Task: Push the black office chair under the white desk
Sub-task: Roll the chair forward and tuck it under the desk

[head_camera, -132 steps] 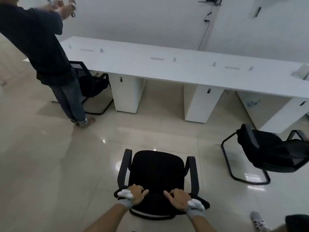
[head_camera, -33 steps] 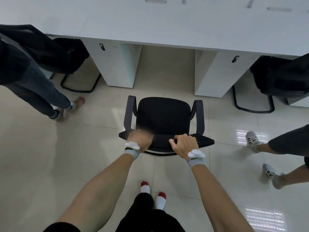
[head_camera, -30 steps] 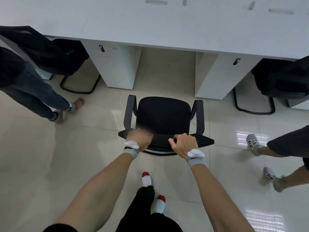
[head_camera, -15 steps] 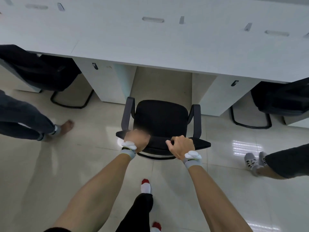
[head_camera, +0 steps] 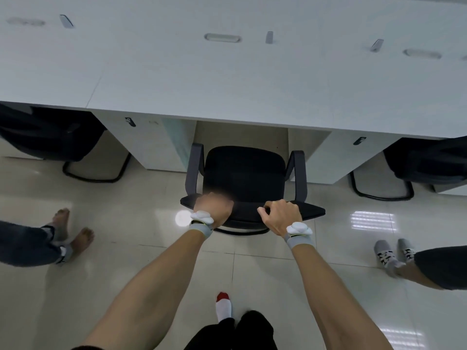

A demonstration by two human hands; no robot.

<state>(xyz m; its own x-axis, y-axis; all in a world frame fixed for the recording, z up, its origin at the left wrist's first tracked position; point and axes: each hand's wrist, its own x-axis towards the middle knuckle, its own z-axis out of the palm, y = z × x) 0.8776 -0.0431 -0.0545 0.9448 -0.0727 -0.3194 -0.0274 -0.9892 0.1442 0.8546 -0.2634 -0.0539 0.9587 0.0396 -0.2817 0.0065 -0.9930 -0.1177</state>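
Note:
The black office chair (head_camera: pixel 243 173) stands in front of me, its seat front just at the mouth of the gap between two white pedestals. The long white desk (head_camera: pixel 227 79) spans the whole upper view above that gap. My left hand (head_camera: pixel 214 208) grips the top edge of the chair's backrest on the left. My right hand (head_camera: pixel 281 215) grips the same edge on the right. Both armrests sit level with the pedestal fronts.
Two white pedestals (head_camera: pixel 156 145) (head_camera: pixel 328 157) flank the gap. A second black chair (head_camera: pixel 50 137) sits under the desk at left, a third (head_camera: pixel 427 160) at right. One person's bare feet (head_camera: pixel 73 236) are at left, another's socked feet (head_camera: pixel 394 253) at right.
I have walked forward with the chair. It has slid from the open floor to the desk's edge, its front now entering the gap. Both hands have kept their hold.

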